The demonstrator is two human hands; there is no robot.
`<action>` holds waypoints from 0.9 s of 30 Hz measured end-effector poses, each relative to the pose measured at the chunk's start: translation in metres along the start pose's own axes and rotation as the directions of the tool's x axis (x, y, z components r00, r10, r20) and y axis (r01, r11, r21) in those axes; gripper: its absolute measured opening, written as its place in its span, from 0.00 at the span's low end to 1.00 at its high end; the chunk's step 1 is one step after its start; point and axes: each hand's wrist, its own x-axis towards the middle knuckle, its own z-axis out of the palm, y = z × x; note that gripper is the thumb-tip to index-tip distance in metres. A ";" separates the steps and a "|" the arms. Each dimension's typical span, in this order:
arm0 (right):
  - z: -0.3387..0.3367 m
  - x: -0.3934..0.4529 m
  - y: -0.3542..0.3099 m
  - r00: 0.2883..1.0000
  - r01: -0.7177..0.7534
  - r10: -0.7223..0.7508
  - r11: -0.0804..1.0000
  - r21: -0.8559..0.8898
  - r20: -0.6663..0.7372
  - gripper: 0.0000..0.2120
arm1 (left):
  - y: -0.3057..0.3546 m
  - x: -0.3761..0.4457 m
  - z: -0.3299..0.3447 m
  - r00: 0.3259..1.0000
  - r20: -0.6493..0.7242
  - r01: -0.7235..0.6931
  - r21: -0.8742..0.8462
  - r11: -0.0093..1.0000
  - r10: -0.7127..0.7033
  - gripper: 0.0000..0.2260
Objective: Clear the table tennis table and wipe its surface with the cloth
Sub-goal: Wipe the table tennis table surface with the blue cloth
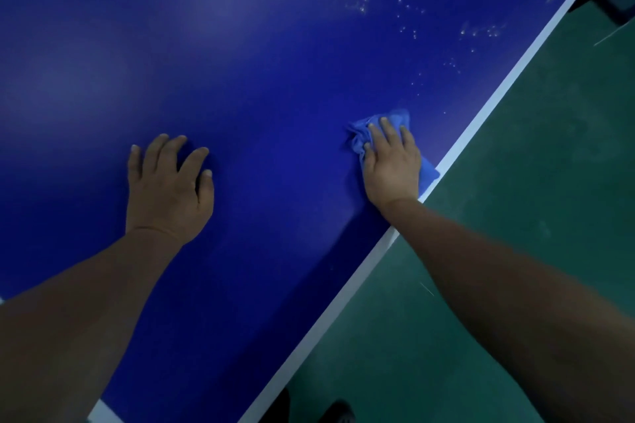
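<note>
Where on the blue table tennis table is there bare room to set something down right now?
The blue table tennis table is bare between the left hand and the right hand, and beyond the left hand's fingers. The crumpled blue cloth under the right hand crowds the white edge line; whitish specks lie beyond it.

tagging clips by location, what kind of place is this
Probably an indoor sports or games room: a blue table tennis table with a white edge line stands on green sports-type flooring.
</note>
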 end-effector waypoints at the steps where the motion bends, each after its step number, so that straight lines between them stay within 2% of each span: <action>1: 0.003 -0.002 -0.006 0.999 -0.038 0.038 0.999 0.004 -0.013 0.24 | -0.001 0.000 0.001 1.000 0.001 0.001 0.000 1.000 -0.001 0.24; 2: 0.005 -0.009 -0.016 1.000 -0.007 0.007 1.000 -0.006 -0.027 0.23 | -0.001 0.001 0.001 1.000 0.003 0.003 -0.005 1.000 -0.003 0.23; 4: 0.012 -0.046 -0.042 0.967 0.254 -0.254 0.967 0.000 -0.009 0.24 | -0.002 0.001 0.001 1.000 0.006 0.002 -0.027 1.000 -0.002 0.23; 6: 0.016 -0.114 -0.061 0.824 0.551 -0.552 0.833 0.046 0.128 0.25 | -0.002 0.001 0.000 1.000 0.005 0.003 -0.051 0.999 -0.003 0.23; 8: 0.011 -0.158 -0.052 0.629 0.751 -0.754 0.652 0.100 0.190 0.24 | -0.002 0.001 0.000 1.000 0.005 0.005 -0.062 0.998 -0.005 0.22; 9: 0.008 -0.155 -0.037 0.531 0.820 -0.822 0.560 0.118 0.204 0.23 | -0.002 0.002 -0.001 1.000 0.010 0.006 -0.061 0.998 -0.006 0.22; 10: 0.007 -0.139 -0.021 0.466 0.863 -0.859 0.494 0.107 0.211 0.23 | -0.002 0.002 -0.001 1.000 0.017 0.005 -0.057 0.998 -0.004 0.22; 11: 0.008 -0.117 -0.007 0.443 0.880 -0.873 0.467 0.083 0.204 0.22 | -0.002 0.002 -0.001 1.000 0.022 0.003 -0.052 0.999 -0.002 0.22; 12: 0.009 -0.091 0.003 0.474 0.872 -0.863 0.488 0.045 0.174 0.22 | -0.002 0.002 -0.001 1.000 0.024 0.004 -0.047 0.999 -0.003 0.22; 13: 0.008 -0.062 0.011 0.561 0.824 -0.815 0.567 0.003 0.146 0.22 | -0.002 0.003 -0.001 1.000 0.025 0.005 -0.043 0.999 -0.004 0.22; 15: 0.003 -0.022 0.009 0.796 0.601 -0.596 0.799 -0.020 0.107 0.23 | -0.002 0.002 -0.002 1.000 0.029 0.004 -0.042 0.999 -0.003 0.22; 16: 0.003 -0.018 -0.003 0.886 0.459 -0.457 0.889 -0.003 0.084 0.23 | -0.001 0.002 -0.002 1.000 0.030 0.004 -0.043 0.999 -0.003 0.22; 17: 0.005 -0.024 -0.019 0.933 0.356 -0.355 0.935 0.006 0.048 0.23 | -0.001 0.002 -0.002 1.000 0.031 0.003 -0.043 0.999 -0.002 0.22; 18: 0.009 -0.039 -0.036 0.947 0.319 -0.319 0.948 0.010 0.039 0.24 | -0.001 0.002 -0.003 0.999 0.032 0.003 -0.042 0.999 -0.001 0.22; 19: 0.011 -0.060 -0.051 0.928 0.368 -0.368 0.930 0.019 0.063 0.24 | -0.001 0.001 -0.002 0.999 0.034 0.002 -0.041 0.999 0.000 0.22; 21: 0.013 -0.107 -0.062 0.794 0.586 -0.592 0.806 0.085 0.139 0.23 | -0.002 0.001 -0.002 0.999 0.034 0.001 -0.036 0.999 0.000 0.22; 22: 0.011 -0.118 -0.055 0.728 0.658 -0.668 0.744 0.118 0.154 0.23 | -0.002 0.002 -0.003 0.999 0.036 0.000 -0.034 0.999 0.001 0.22; 23: 0.009 -0.118 -0.042 0.697 0.688 -0.700 0.714 0.129 0.156 0.23 | -0.001 0.002 -0.003 0.999 0.042 -0.004 -0.032 0.999 0.005 0.22; 24: 0.008 -0.110 -0.028 0.711 0.677 -0.686 0.727 0.114 0.152 0.23 | -0.001 0.001 -0.003 0.999 0.047 -0.007 -0.027 1.000 0.008 0.22; 27: 0.004 -0.061 0.007 0.872 0.461 -0.463 0.886 0.049 0.156 0.24 | -0.001 0.001 -0.002 0.999 0.040 -0.008 -0.014 1.000 0.008 0.23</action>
